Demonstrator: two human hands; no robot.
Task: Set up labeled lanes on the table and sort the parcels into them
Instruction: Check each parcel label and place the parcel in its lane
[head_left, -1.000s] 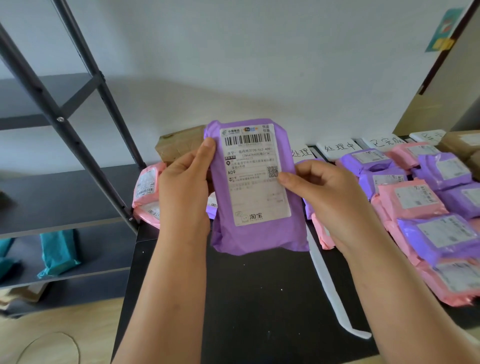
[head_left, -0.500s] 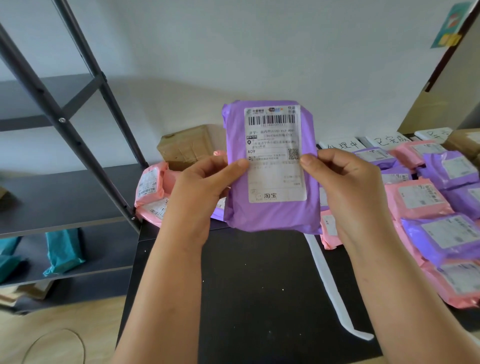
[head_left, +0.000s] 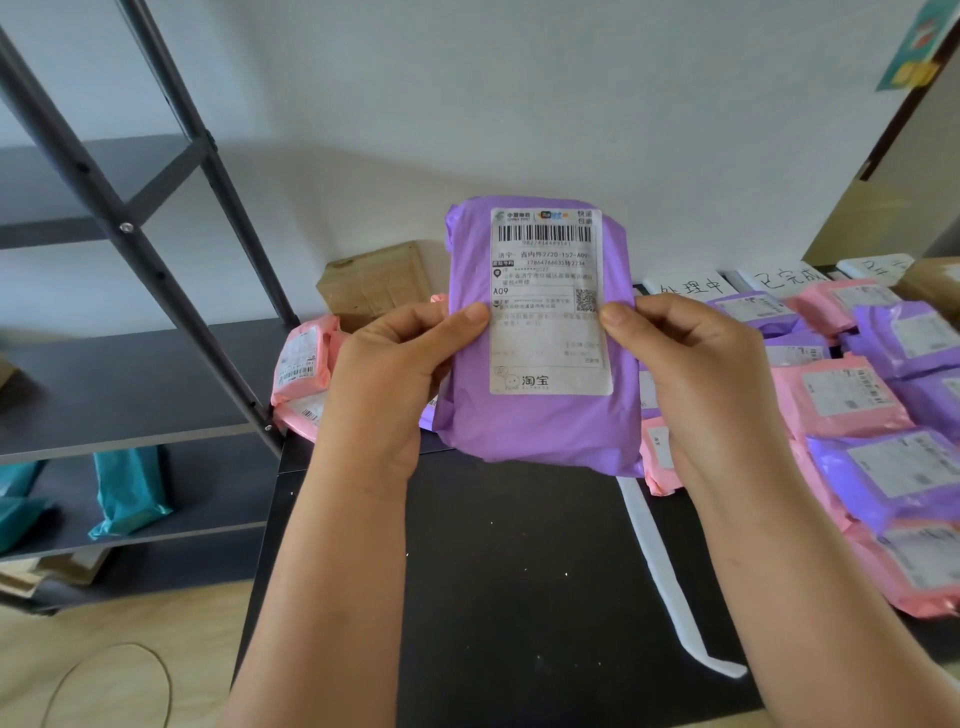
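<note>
I hold a purple parcel (head_left: 540, 415) upright above the black table (head_left: 509, 571), its white shipping label facing me. My left hand (head_left: 395, 374) grips its left edge with the thumb on the front. My right hand (head_left: 691, 374) grips its right edge the same way. A white tape strip (head_left: 660, 566) runs along the table as a lane divider. White handwritten lane cards (head_left: 691, 286) stand at the table's back. Several pink and purple parcels (head_left: 852, 395) lie in rows to the right of the strip.
Pink parcels (head_left: 301, 364) and a brown cardboard box (head_left: 374, 283) sit at the table's back left corner. A dark metal shelf rack (head_left: 130, 395) stands to the left, with teal parcels (head_left: 130, 488) on a lower shelf. A wire loop lies on the wooden floor (head_left: 104, 675).
Both hands have lifted the purple parcel higher and a little to the right, with my thumbs now nearer its middle. The parcels on the table have not moved.
</note>
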